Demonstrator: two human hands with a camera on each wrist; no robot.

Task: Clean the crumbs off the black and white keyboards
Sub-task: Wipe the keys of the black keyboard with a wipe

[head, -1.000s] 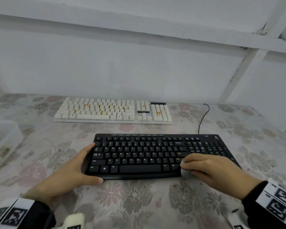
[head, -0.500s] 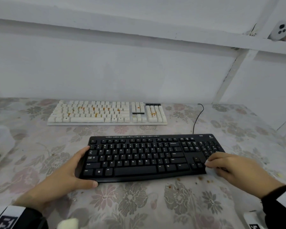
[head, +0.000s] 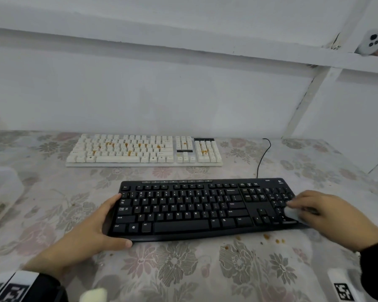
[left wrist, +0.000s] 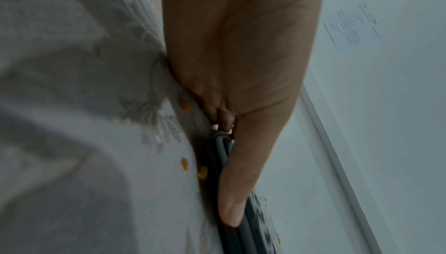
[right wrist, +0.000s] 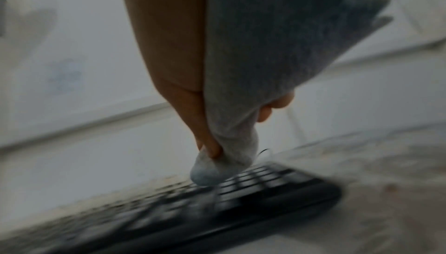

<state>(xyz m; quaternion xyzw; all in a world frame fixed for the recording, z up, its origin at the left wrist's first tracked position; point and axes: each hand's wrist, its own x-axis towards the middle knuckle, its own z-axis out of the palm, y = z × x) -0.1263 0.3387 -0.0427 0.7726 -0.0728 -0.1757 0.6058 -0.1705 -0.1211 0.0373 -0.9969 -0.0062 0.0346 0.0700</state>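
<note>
Right hand (head: 330,216) is pinching a grey cloth (right wrist: 253,67) over the black keyboard (head: 196,209) at frame centre, which the left hand (head: 83,238) is clasping; swept crumbs (head: 271,238) risk spreading across the tablecloth (head: 183,271), while the white keyboard (head: 144,150) above is lying crumbed.

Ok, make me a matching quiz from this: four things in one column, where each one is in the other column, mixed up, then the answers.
Things:
1. white keyboard
2. left hand
3. grey cloth
4. loose crumbs

Places:
A. on the tablecloth just in front of the black keyboard's right part
B. at the back of the table, near the wall
C. bunched in the right hand, on the number pad
D. holding the black keyboard's left end

Pairs: 1-B, 2-D, 3-C, 4-A
</note>
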